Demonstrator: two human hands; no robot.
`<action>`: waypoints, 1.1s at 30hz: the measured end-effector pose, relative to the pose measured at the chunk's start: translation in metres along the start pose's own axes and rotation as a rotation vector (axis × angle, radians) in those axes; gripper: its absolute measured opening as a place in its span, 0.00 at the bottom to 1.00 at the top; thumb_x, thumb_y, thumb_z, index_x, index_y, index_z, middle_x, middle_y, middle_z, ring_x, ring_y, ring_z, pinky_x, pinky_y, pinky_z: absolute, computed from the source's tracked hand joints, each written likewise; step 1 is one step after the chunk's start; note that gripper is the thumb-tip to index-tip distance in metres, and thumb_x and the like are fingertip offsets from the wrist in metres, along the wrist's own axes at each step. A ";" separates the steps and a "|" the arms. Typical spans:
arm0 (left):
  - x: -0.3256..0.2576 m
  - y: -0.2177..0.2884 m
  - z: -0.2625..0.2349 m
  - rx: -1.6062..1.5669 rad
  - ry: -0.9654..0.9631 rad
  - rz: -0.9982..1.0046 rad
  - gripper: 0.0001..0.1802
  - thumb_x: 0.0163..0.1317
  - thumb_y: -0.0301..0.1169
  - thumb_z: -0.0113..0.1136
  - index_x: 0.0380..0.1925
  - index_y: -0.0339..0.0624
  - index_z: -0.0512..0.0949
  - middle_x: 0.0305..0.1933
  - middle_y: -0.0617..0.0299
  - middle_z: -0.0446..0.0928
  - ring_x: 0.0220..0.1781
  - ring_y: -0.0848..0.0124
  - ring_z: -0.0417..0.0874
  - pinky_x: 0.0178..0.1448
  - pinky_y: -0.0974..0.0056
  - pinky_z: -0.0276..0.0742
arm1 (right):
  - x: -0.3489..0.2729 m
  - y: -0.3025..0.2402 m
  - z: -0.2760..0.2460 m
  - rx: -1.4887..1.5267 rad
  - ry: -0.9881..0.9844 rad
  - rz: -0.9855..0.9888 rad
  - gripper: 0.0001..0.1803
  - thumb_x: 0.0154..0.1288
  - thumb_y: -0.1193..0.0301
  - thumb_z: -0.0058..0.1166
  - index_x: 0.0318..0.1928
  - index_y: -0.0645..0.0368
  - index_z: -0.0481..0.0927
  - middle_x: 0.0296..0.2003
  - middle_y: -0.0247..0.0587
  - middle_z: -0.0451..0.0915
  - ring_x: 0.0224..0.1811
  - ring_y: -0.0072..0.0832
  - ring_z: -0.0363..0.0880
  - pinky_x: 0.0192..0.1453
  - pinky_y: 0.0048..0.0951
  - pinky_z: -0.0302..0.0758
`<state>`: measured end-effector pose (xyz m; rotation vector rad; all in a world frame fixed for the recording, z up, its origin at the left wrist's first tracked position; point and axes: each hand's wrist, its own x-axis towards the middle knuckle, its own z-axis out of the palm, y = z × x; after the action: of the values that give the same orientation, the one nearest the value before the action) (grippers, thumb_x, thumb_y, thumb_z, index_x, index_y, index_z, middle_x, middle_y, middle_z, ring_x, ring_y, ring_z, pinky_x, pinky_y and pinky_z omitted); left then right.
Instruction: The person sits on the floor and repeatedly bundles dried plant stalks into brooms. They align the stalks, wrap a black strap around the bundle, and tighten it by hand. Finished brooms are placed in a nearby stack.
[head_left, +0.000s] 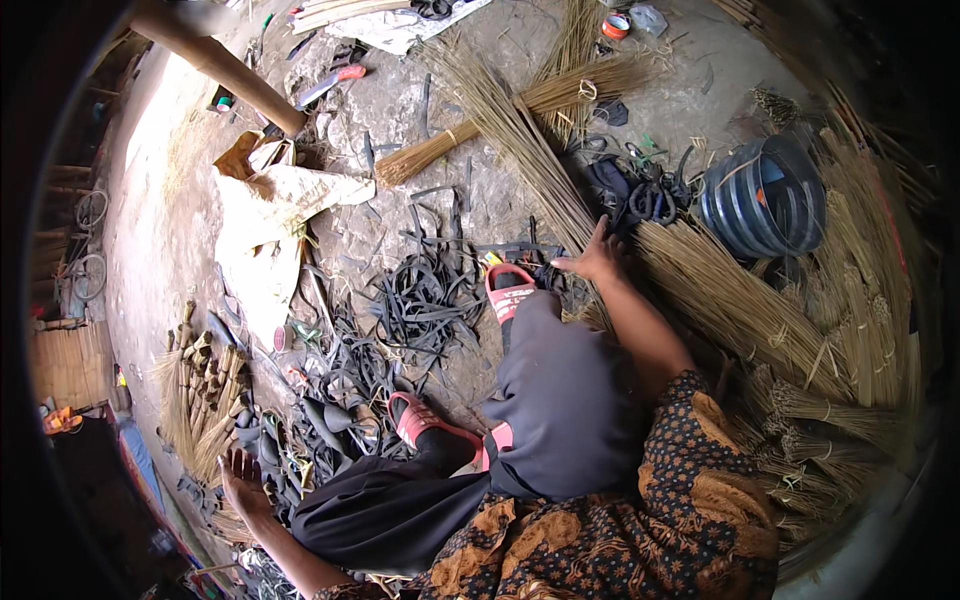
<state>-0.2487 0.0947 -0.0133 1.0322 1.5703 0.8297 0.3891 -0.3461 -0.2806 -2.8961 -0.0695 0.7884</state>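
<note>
My right hand (pixel 598 260) reaches forward beyond my knee, thumb and fingers spread. It is at the near end of a long bundle of thin dry stalks (pixel 520 140); whether it touches them I cannot tell. Close to it lie black rubber strips (pixel 650 200) and my pink sandal (pixel 510 285). Out to the left, my left hand (pixel 242 482) is open with fingers apart and nothing in it. Nearest to that hand are several small tied straw bundles (pixel 205 375) and a heap of black rubber scraps (pixel 330 425).
A clear ribbed plastic container (pixel 762 197) stands at the right among more stalk bundles (pixel 745 300). Cut black strips (pixel 425 300) cover the middle floor. A pale sack (pixel 260 230), a red-handled knife (pixel 335 82) and a wooden post (pixel 215 62) are at the far left.
</note>
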 end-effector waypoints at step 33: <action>-0.266 0.125 0.222 -0.626 -0.854 0.561 0.21 0.84 0.46 0.47 0.31 0.48 0.70 0.25 0.70 0.63 0.27 0.75 0.63 0.40 0.64 0.68 | -0.378 -0.207 -0.114 0.900 0.102 -1.450 0.20 0.64 0.73 0.67 0.55 0.57 0.76 0.40 0.48 0.86 0.42 0.47 0.89 0.45 0.44 0.85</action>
<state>0.0184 -0.0992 0.1495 1.1348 0.2584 0.9747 0.1195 -0.1859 0.0367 -1.3952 -1.2159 0.2164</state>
